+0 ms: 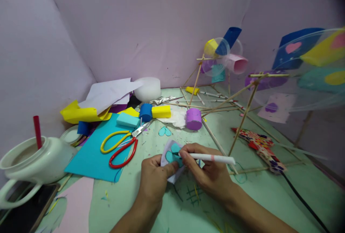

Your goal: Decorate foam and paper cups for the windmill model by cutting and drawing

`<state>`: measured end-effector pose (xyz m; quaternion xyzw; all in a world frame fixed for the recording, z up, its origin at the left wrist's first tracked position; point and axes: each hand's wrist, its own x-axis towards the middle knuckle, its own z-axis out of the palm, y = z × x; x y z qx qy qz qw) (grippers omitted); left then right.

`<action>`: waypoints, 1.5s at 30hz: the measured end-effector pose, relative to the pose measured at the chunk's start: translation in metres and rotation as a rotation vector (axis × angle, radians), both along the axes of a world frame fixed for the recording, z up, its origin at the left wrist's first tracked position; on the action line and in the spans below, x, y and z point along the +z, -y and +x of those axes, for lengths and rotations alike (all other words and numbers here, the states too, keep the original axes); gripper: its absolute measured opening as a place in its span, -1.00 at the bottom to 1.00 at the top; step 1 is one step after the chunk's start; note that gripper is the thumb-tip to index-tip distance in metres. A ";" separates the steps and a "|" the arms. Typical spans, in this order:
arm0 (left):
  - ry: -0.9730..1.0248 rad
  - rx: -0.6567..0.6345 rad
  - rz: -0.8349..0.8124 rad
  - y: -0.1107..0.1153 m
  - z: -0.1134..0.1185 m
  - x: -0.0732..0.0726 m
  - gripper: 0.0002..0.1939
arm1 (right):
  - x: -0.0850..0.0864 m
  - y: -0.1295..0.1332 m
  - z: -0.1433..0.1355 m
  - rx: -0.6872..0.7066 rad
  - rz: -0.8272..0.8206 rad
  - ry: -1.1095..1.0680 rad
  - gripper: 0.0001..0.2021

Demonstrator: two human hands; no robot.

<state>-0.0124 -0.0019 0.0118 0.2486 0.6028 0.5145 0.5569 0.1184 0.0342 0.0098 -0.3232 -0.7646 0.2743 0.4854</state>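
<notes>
Between thumb and fingers, my left hand grips a small pale lilac paper piece low over the table. Teal heart-shaped cutouts lie on its face like petals, and my left thumb presses on one. My right hand is closed around a white marker, its tip at the teal cutouts. Whether the tip touches them I cannot tell. Just beyond my hands, another pair of teal hearts lies on the table. Scissors with yellow and red handles lie partly open to the left, on blue paper.
A white teapot-like pot stands at left, overlapping a phone. Stick-framed paper wheels rise at the right. A floral-patterned glue gun with a cord lies there. Purple and blue paper rolls stand behind my hands.
</notes>
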 end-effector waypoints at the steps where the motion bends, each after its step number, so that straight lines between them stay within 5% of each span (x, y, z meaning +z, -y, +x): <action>1: 0.002 0.000 0.001 0.000 0.000 0.000 -0.73 | 0.000 0.000 0.000 -0.005 0.027 0.017 -0.90; 34: -0.058 -0.043 -0.014 0.001 0.001 0.003 -0.84 | -0.001 -0.004 0.003 -0.101 0.070 0.020 -0.91; 45: -0.045 -0.008 0.000 0.000 0.000 -0.007 -0.85 | -0.002 -0.007 0.003 -0.109 0.014 -0.015 -0.92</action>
